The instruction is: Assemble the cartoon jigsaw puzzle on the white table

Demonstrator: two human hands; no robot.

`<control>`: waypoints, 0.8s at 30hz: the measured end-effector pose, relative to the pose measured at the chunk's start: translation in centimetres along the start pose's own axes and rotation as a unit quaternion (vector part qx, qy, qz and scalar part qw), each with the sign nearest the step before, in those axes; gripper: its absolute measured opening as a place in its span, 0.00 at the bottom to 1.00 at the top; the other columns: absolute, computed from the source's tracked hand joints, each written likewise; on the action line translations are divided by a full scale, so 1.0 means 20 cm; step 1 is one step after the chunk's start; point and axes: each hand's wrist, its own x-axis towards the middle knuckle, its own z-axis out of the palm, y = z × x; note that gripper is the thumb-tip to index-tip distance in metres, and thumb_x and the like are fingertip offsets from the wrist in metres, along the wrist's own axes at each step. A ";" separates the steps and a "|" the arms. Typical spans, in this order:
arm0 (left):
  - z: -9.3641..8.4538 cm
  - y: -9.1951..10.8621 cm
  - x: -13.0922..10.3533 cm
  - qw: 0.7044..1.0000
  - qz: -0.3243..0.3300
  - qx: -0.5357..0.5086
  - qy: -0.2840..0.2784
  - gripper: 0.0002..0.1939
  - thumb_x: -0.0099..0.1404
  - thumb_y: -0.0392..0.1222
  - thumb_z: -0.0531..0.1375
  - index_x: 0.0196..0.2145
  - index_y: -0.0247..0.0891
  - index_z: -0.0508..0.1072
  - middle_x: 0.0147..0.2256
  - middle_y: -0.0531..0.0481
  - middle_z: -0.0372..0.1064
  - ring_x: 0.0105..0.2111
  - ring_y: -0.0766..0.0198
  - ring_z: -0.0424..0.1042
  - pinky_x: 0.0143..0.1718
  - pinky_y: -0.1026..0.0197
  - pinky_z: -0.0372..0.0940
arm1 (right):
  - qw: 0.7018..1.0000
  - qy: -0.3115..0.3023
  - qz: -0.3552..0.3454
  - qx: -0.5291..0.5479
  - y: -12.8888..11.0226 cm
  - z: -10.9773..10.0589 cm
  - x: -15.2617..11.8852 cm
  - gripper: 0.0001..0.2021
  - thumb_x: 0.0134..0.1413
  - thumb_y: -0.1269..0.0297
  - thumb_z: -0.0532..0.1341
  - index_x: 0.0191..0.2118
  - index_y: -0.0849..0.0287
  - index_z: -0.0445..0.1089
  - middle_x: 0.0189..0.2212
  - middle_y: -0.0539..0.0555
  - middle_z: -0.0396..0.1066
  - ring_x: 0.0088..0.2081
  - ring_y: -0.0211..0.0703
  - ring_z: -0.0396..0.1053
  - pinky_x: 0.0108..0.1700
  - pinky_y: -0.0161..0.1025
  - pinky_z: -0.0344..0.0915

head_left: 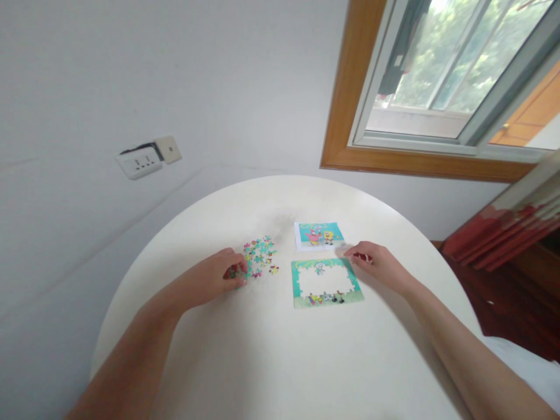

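Observation:
Loose jigsaw pieces in green, pink and yellow lie in a pile left of the middle of the table. My left hand rests at the pile's left edge, fingers curled over some pieces; whether it grips one is unclear. Right of the pile is a puzzle board, its border filled with cartoon print and its middle a white gap, with a small pale figure at the top. Behind the board lies a picture card with a pink and a yellow figure. My right hand is closed at the board's upper right corner, its fingertips pinched together.
The round white table stands against a pale wall with a socket at the left. A wood-framed window is at the upper right, and a red and white curtain hangs at the right.

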 end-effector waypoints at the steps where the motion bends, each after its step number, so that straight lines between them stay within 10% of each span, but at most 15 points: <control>1: 0.00 0.00 0.00 1.000 0.000 -0.002 0.003 0.12 0.56 0.48 0.57 0.33 0.40 0.74 0.34 0.48 0.71 0.33 0.59 0.70 0.35 0.61 0.63 | 1.000 -0.001 0.000 0.000 0.00 0.00 0.00 0.13 0.58 0.64 0.53 0.39 0.58 0.74 0.33 0.54 0.73 0.29 0.40 0.65 0.33 0.37 0.61; 24: -0.05 -0.01 -0.01 0.998 -0.051 -0.022 0.026 0.14 0.58 0.50 0.55 0.34 0.41 0.75 0.28 0.52 0.74 0.28 0.59 0.71 0.31 0.62 0.62 | 1.000 -0.012 -0.004 -0.005 0.00 0.00 0.00 0.12 0.58 0.64 0.53 0.39 0.56 0.74 0.33 0.53 0.73 0.30 0.40 0.66 0.34 0.37 0.61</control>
